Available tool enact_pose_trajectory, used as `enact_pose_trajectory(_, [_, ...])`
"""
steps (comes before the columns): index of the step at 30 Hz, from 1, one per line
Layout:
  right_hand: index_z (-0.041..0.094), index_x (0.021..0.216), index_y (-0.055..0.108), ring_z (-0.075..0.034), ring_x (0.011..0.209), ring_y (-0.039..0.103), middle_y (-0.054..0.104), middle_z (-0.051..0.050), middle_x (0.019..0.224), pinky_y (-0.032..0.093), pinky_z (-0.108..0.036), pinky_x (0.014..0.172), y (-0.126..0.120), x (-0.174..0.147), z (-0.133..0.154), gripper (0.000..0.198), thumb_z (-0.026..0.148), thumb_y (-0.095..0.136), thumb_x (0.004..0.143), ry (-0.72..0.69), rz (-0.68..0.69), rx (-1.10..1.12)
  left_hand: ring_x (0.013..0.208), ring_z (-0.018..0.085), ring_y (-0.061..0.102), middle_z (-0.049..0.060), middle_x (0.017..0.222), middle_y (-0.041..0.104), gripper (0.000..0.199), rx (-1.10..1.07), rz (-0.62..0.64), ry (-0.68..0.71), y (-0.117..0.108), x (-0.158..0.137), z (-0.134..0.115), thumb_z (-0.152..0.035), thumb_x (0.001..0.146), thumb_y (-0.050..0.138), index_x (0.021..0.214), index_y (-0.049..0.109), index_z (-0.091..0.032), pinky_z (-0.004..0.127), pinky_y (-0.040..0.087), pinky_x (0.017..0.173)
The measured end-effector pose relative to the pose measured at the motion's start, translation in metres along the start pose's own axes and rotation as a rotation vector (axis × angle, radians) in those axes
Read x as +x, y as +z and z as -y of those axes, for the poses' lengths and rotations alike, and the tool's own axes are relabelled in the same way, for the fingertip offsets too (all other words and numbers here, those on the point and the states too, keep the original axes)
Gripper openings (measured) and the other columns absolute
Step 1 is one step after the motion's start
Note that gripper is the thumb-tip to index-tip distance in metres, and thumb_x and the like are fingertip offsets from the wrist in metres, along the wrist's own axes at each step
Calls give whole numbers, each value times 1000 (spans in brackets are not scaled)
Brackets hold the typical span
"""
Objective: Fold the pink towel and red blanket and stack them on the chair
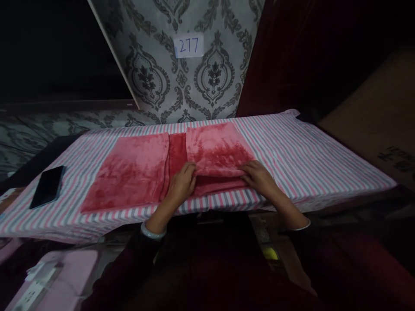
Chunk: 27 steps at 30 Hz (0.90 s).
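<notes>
A plush red-pink blanket (129, 168) lies on the table with both its sides folded in towards the middle. Between the two folded sides shows a narrow darker strip. My left hand (183, 183) pinches the near edge of the right-hand fold at its inner corner. At the outer corner of the same edge, my right hand (259, 177) grips the fabric with fingers closed. The edge between my hands is raised a little, and a dark gap shows over the layer beneath. The left-hand fold lies flat.
A striped cloth (308, 155) covers the table. A black phone (48, 186) lies at its left end. Behind stands a patterned wall (181, 95) with a paper marked 277 (189, 45). A cardboard box (372, 112) is at right, a pink stool (76, 272) at lower left.
</notes>
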State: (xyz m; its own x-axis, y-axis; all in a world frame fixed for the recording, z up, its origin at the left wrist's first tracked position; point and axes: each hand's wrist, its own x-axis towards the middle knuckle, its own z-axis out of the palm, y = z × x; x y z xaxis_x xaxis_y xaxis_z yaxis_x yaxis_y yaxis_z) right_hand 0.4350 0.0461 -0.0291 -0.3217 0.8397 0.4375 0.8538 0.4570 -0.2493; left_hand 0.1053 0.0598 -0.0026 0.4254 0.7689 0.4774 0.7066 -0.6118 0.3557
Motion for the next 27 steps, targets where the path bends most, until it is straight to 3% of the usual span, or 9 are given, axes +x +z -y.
enact_pose_trajectory(4, [17, 103, 70, -32, 101, 61, 67, -15, 102, 51, -44, 89, 3, -4, 1, 21, 20, 52, 93, 95, -122, -160, 114, 25, 66, 13, 120, 68, 33, 30, -39, 69, 8, -6, 5, -3, 82, 51, 109, 60, -20, 40, 56, 98])
enact_pose_trajectory(8, [18, 93, 67, -31, 94, 59, 66, -15, 95, 50, -42, 82, 10, -16, -5, 14, 23, 54, 94, 105, -150, -237, 108, 26, 68, 12, 114, 70, 31, 74, 48, 120, 18, -21, 11, -3, 85, 49, 105, 64, -21, 41, 57, 95])
enact_pose_trajectory(15, [18, 113, 68, -29, 100, 61, 69, -12, 106, 51, -43, 89, -1, -34, -23, 24, 33, 56, 99, -43, -170, -6, 114, 23, 67, 12, 120, 67, 32, -78, -61, 177, 25, -37, 21, -6, 91, 48, 117, 62, -19, 39, 57, 97])
enact_pose_trajectory(21, [21, 104, 68, -29, 96, 61, 66, -11, 97, 51, -42, 85, -6, -41, -28, 19, 27, 52, 95, 61, -186, -26, 111, 21, 67, 11, 115, 66, 28, -190, -119, 188, 23, -32, 20, -8, 92, 51, 117, 59, -20, 36, 58, 94])
enact_pose_trajectory(27, [23, 97, 62, -28, 94, 59, 64, -10, 93, 50, -41, 84, 2, -46, -23, 12, 20, 51, 92, 104, -263, -69, 112, 22, 67, 12, 116, 68, 26, -78, -119, 263, 23, -41, 17, -8, 95, 50, 114, 63, -19, 38, 57, 96])
